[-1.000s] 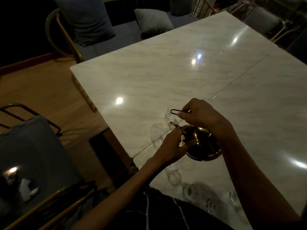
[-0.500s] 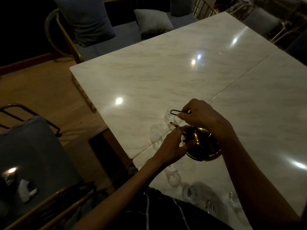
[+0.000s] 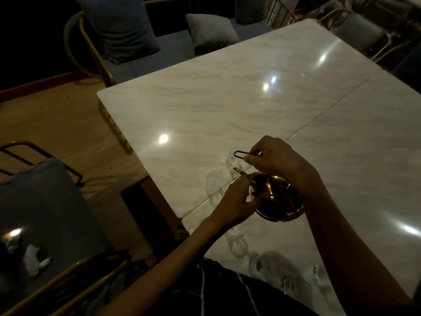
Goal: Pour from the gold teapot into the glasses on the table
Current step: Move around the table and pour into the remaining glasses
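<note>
The gold teapot [image 3: 279, 201] is tilted over the marble table [image 3: 227, 106], its curved spout pointing left towards a small clear glass [image 3: 232, 159]. My right hand [image 3: 276, 156] grips the thin wire handle above the pot. My left hand [image 3: 239, 198] presses on the pot's lid and left side. A second clear glass [image 3: 214, 180] stands just left of the spout. Several more glasses [image 3: 259, 266] stand near the table's front edge, one partly hidden under my left wrist. No stream of liquid can be made out in the dim light.
A grey cushioned bench with pillows [image 3: 211, 30] runs along the far side. Gold-framed chairs stand at the left [image 3: 45, 213] and the far right [image 3: 355, 33]. A seam divides the two tabletops. The wooden floor shows at the left.
</note>
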`<state>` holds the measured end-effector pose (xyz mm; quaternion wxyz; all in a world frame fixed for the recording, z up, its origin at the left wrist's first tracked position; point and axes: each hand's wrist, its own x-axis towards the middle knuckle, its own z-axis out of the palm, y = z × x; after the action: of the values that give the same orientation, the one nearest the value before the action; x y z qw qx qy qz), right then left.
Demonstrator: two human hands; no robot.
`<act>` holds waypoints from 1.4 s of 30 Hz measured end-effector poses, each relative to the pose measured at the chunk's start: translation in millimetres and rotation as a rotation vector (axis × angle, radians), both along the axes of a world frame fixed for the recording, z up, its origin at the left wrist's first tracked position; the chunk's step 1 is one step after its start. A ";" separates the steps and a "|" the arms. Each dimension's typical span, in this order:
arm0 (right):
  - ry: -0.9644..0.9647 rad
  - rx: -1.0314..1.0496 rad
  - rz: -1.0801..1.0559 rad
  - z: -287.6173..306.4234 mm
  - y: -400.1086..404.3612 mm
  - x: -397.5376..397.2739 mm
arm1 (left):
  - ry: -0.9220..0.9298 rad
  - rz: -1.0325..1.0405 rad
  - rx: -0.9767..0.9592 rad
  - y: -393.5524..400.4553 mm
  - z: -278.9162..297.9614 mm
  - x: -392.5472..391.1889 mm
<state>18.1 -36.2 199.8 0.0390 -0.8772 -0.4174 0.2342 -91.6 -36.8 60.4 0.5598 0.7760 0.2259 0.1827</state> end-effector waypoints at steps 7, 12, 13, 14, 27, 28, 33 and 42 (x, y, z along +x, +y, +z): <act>0.004 -0.003 -0.009 -2.1 -0.8 -1.3 | 0.014 -0.022 -0.011 -0.2 -1.6 -2.1; 0.005 -0.001 -0.012 -2.7 -0.5 -1.2 | 0.014 -0.026 -0.025 0.7 -2.2 -3.0; 0.006 0.000 -0.012 -2.7 -0.2 -1.1 | 0.012 -0.025 -0.025 1.1 -2.3 -3.1; 0.008 -0.001 -0.011 -2.4 0.1 -1.2 | 0.012 -0.023 -0.024 1.6 -2.8 -3.1; 0.018 0.009 0.004 0.5 5.4 -3.5 | 0.002 -0.016 -0.014 6.8 -4.2 -4.3; 0.019 0.009 0.003 1.0 5.1 -3.0 | 0.001 -0.014 -0.017 6.9 -3.9 -3.4; 0.016 0.014 -0.006 3.2 4.4 -1.2 | -0.011 -0.023 -0.010 7.3 -3.6 0.9; 0.001 -0.006 -0.015 3.2 4.3 4.4 | -0.020 -0.026 -0.010 6.3 -2.2 6.9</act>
<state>22.5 -32.0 202.9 0.0384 -0.8802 -0.4103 0.2355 -84.7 -30.5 58.2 0.5683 0.7741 0.2112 0.1821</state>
